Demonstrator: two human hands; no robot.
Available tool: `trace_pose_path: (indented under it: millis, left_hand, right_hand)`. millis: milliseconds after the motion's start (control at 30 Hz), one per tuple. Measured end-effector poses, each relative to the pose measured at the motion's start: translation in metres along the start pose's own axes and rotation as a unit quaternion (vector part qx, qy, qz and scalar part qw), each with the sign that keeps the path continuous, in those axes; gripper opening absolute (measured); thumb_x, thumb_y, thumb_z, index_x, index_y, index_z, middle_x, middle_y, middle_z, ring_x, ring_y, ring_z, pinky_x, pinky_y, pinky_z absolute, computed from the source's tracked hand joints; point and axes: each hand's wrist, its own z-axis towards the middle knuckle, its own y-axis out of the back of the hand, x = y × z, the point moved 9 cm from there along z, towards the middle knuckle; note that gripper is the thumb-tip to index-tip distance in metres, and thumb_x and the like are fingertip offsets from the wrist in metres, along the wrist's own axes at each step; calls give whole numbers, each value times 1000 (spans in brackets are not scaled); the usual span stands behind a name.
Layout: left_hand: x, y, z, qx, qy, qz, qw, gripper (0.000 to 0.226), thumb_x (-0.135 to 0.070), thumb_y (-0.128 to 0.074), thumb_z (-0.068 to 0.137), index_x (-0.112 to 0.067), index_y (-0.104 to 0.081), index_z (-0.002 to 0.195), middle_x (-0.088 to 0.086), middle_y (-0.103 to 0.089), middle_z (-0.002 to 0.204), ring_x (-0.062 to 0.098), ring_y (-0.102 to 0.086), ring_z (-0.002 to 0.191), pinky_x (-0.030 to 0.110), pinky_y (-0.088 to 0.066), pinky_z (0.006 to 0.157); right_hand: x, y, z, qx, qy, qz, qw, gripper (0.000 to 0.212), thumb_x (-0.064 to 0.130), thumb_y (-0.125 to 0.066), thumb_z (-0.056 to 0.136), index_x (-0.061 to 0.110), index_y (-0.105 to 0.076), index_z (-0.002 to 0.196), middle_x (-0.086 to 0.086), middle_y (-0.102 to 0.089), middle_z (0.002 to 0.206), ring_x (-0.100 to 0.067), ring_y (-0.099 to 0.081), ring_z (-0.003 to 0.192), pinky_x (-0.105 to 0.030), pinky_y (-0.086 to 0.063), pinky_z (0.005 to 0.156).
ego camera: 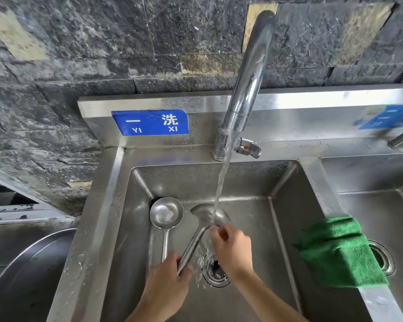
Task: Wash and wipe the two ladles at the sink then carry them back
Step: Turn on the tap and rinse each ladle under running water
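I observe a sink (116,205), faucet (247,89) and two ladles, one lying in the basin (166,216) and one under the water (203,226), all in bare silver-grey steel with bright reflections. A blue label (150,122) with white characters and the letters "YI XI" is on the backsplash, and a second, paler blue label (386,117) is at the right. A vivid green cloth (335,249) lies on the divider, and the wall (79,54) is mottled dark grey stone with tan patches.
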Motion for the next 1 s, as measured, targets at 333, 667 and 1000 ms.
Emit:
trace_pose_path:
  millis: [333, 667, 1000]
  left_hand:
    - [-2, -5, -27, -10, 17, 37, 999, 23, -50, -47, 95, -27, -44, 96, -7, -63, 87, 20, -65, 100, 31, -50, 83]
    - [4, -1, -28, -12, 25, 45, 999, 22, -50, -44, 95, -28, -44, 98, -6, -64, 90, 22, -66, 99, 32, -51, 81]
    - [10, 8, -25, -29, 21, 13, 999, 21, -49, -48, 94, -29, -48, 100, -5, -70, 90, 22, -66, 94, 33, -51, 80]
  right_hand:
    - [-6, -43, 62, 190, -19, -201, 961, 53, 53, -31, 104, 18, -49, 140, -12, -64, 130, -33, -62, 115, -43, -51, 100]
    - [37, -58, 24, 166, 112, -251, 947, 53, 50, -27, 97, 27, -57, 136, 0, -56, 142, -29, -54, 129, -45, -40, 111]
    - [53, -56, 13, 107, 183, -269, 940, 35, 40, -34, 103, 29, -56, 129, 3, -58, 132, -27, -54, 122, -47, -39, 110]
